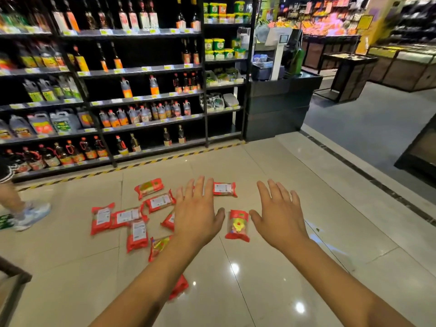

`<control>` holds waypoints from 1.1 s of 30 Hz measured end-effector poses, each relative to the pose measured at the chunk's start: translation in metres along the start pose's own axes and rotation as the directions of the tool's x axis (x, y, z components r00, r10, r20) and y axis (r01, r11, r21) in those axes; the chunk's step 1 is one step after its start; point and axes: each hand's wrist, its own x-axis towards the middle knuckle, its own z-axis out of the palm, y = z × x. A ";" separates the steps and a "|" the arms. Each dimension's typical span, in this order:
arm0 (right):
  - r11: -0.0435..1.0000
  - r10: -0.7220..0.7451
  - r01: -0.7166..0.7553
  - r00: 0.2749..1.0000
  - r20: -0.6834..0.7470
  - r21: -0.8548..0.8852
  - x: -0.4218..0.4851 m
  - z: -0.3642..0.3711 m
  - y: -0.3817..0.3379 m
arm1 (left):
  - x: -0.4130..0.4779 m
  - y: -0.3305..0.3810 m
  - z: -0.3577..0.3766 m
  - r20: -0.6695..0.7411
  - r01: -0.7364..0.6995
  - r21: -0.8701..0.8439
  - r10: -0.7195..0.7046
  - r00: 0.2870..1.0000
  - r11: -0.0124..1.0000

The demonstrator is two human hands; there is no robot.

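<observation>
Item 1, our left hand [198,215]: arm stretched forward, palm down, fingers straight and spread, grasping nothing. It hovers just left of the red packet with the yellow label [237,225].

Item 2, our right hand [280,218]: same flat, released pose, just right of that packet, thumb near its top corner.

Item 3, the packet itself: lies on the tiled floor [259,291] between our two thumbs. We cannot tell whether either touches it.

Item 4, a white-labelled red packet [224,189]: beyond the yellow-labelled one, partly behind our left fingertips.

Item 5, more red packets [127,217]: scattered to its left.

Item 6, shelves of sauce bottles [153,98]: well behind it.
</observation>
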 end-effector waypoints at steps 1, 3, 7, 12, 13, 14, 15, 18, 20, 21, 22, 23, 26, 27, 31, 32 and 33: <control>1.000 0.004 -0.004 1.000 0.011 -0.003 0.014 0.002 0.000 | 0.014 -0.002 0.003 0.001 0.000 0.001 0.000 1.000 1.000; 1.000 0.007 -0.007 1.000 0.029 -0.004 0.036 0.008 0.003 | 0.038 -0.005 0.009 0.016 0.008 -0.001 -0.008 1.000 1.000; 1.000 0.016 -0.017 0.999 0.043 0.012 0.079 0.021 0.016 | 0.083 -0.006 0.025 0.046 0.010 -0.002 -0.010 0.999 1.000; 0.999 0.022 -0.024 0.997 0.073 0.022 0.136 0.045 0.046 | 0.141 0.001 0.053 0.068 0.023 0.013 -0.023 0.997 1.000; 0.999 0.018 -0.021 0.997 0.080 0.028 0.150 0.051 0.052 | 0.154 0.003 0.060 0.079 0.030 0.019 -0.031 0.996 0.999; 0.999 0.013 -0.016 0.996 0.086 0.037 0.165 0.057 0.058 | 0.167 0.005 0.066 0.090 0.037 0.023 -0.039 0.995 0.999; 0.999 0.006 -0.010 0.996 0.089 0.046 0.182 0.062 0.065 | 0.182 0.006 0.074 0.099 0.045 0.026 -0.047 0.994 0.999; 0.996 -0.016 0.007 0.994 0.107 0.084 0.236 0.078 0.089 | 0.232 0.013 0.096 0.136 0.070 0.062 -0.078 0.988 0.996; 0.994 -0.026 0.013 0.993 0.117 0.108 0.276 0.089 0.107 | 0.269 0.020 0.110 0.156 0.097 0.091 -0.110 0.982 0.991; 0.993 -0.027 0.013 0.992 0.125 0.115 0.295 0.095 0.117 | 0.286 0.024 0.117 0.170 0.108 0.096 -0.124 0.978 0.989; 0.992 -0.028 0.011 0.990 0.137 0.122 0.312 0.100 0.125 | 0.301 0.027 0.124 0.183 0.118 0.097 -0.134 0.974 0.988; 0.991 -0.028 0.008 0.988 0.149 0.132 0.330 0.107 0.133 | 0.316 0.030 0.132 0.189 0.125 0.099 -0.142 0.972 0.987; 0.986 -0.028 -0.004 0.980 0.196 0.164 0.374 0.131 0.151 | 0.350 0.034 0.155 0.197 0.156 0.101 -0.174 0.965 0.982; 0.986 -0.034 -0.003 0.975 0.218 0.165 0.386 0.140 0.155 | 0.358 0.034 0.162 0.209 0.172 0.106 -0.191 0.959 0.979; 0.987 -0.052 0.004 0.955 0.292 0.163 0.422 0.171 0.159 | 0.387 0.029 0.188 0.277 0.211 0.119 -0.237 0.931 0.970; 0.988 -0.056 0.009 0.952 0.300 0.157 0.431 0.178 0.158 | 0.395 0.026 0.196 0.285 0.211 0.131 -0.240 0.928 0.969; 0.988 -0.058 0.009 0.949 0.311 0.156 0.440 0.187 0.157 | 0.401 0.022 0.203 0.300 0.213 0.144 -0.248 0.921 0.966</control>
